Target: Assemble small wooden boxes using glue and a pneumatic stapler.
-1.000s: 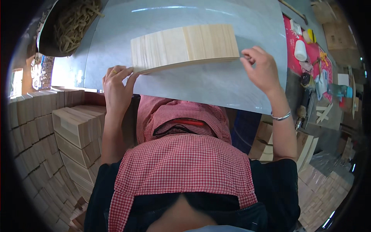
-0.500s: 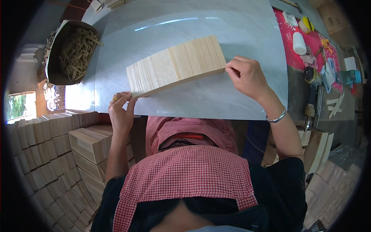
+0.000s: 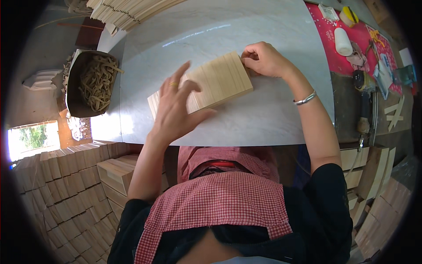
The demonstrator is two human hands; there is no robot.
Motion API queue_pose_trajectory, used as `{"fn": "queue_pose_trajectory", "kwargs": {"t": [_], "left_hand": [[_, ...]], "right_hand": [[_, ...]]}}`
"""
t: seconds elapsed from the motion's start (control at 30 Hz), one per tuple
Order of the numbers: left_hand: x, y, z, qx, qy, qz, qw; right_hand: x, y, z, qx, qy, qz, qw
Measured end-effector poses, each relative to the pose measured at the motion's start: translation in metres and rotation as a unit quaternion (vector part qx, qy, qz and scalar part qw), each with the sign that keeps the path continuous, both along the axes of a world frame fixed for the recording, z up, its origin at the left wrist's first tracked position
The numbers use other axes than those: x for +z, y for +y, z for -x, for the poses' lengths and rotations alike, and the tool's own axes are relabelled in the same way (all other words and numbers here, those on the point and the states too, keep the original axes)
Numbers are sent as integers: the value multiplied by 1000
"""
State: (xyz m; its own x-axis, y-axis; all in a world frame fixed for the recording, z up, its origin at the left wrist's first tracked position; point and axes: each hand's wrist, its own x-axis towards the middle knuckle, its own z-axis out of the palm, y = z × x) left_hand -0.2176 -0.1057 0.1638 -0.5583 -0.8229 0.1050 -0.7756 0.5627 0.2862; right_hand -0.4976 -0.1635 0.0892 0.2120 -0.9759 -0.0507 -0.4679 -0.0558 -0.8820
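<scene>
A long, pale wooden box (image 3: 221,80) with striped grain lies slantwise on the marbled grey tabletop (image 3: 281,114). Over its left part is my left hand (image 3: 173,103), open with fingers spread and a ring on one finger; whether it touches the wood I cannot tell. My right hand (image 3: 262,60), with a silver bangle at the wrist, is at the box's right end near the far corner. Its fingers are curled closed against that end, and what they pinch is hidden.
A dark bin (image 3: 72,103) of curled strips stands left of the table. Stacked wooden strips (image 3: 118,11) lie at the far left. On a red mat (image 3: 321,44) at right are a white bottle (image 3: 342,42) and a yellow tape roll (image 3: 348,16). Stacked wooden boxes (image 3: 66,185) fill the lower left.
My left hand has left the box's near left corner and spread over its top. My right hand has shifted from the near right corner toward the far one. The view has moved too.
</scene>
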Motion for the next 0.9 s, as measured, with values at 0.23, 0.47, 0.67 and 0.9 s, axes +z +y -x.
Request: {"fn": "queue_pose_trajectory", "kwargs": {"t": [0.23,0.47,0.67,0.9], "left_hand": [[-29,-33,40,-56,18,-47,997],[-37,-36,43,-48,70,-62,994],[-42,-37,40,-42,73,-40,996],[-45,-38,42,-56,84,-15,995]], "right_hand": [[-13,-22,-6,32,98,35,994],[-11,-9,-3,-20,68,41,997],[14,78,-8,-29,50,138,989],[14,98,-17,-52,193,218,955]]}}
